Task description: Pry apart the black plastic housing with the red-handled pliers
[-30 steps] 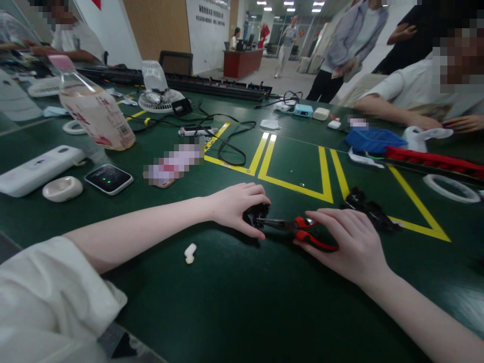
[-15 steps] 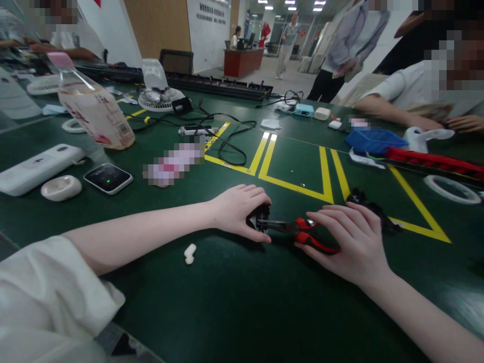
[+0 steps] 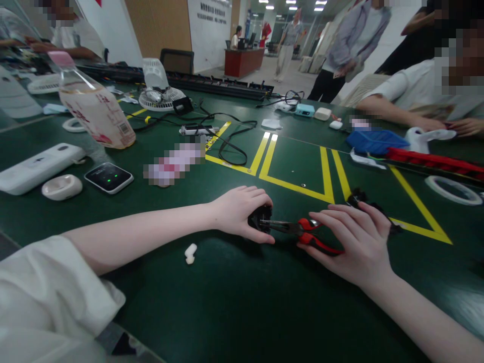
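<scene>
My left hand [image 3: 244, 214] is closed around a small black part [image 3: 260, 218], whose exact kind I cannot make out. My right hand [image 3: 353, 242] grips red-handled pliers [image 3: 312, 236] by the handles. The long, narrow jaws of the pliers point left and reach the open side of the black part, where their tips touch or enter it. Behind my right hand lies another dark object [image 3: 357, 196], partly covered by the fingers. A pale earbud [image 3: 190, 253] rests on the table below my left forearm.
Yellow tape lines [image 3: 298, 189] mark the green table [image 3: 242, 302]. At the left stand a bottle [image 3: 96, 113], a white power bank [image 3: 41, 166], an earbud case [image 3: 62, 187] and a small screen device [image 3: 109, 178]. A black cable [image 3: 234, 151] curls behind. A person [image 3: 412, 96] sits at the right.
The pliers and my right hand have shifted slightly right, and the handles look a little more spread. My left hand still holds the black part, almost in place.
</scene>
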{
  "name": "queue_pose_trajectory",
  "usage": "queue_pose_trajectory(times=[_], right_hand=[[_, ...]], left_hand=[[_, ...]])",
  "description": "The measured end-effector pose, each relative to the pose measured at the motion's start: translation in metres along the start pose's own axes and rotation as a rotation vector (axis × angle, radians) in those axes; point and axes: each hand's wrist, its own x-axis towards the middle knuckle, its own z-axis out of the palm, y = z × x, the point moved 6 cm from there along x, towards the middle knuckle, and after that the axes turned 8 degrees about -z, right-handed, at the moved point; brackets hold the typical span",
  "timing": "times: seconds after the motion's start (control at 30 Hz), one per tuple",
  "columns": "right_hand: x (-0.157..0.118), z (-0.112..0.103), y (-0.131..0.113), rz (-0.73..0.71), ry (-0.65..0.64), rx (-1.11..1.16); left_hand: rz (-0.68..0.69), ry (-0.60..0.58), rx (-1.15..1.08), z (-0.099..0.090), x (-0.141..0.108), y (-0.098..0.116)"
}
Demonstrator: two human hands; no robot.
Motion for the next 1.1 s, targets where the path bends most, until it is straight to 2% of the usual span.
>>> queue_pose_trajectory(times=[0.6,1.1], right_hand=[[0.0019,0.0038,-0.0019,-0.013,-0.033,0.085],[0.0031,0.0039,-0.0042,-0.043,-0.054,0.073]], left_hand=[[0.020,0.004,0.014,0.0021,0.0008,-0.0014],[0.035,0.023,0.008,0.0006,0.0000,-0.0001]])
